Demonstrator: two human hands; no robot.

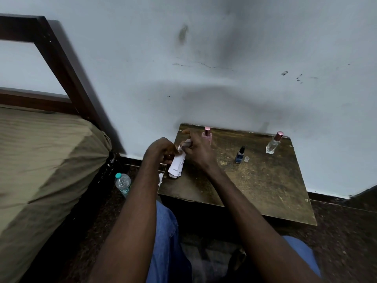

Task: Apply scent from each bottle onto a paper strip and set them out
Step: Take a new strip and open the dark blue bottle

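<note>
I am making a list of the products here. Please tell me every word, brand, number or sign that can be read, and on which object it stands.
No text can be read in this picture.
Water bottle on the floor: its label shows print, but too small and blurred to read.
Pink-capped bottle, blue bottle, clear bottle: no lettering visible.
Paper strips: appear blank.

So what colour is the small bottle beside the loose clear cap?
Dark blue bottle, black cap; head view.
</note>
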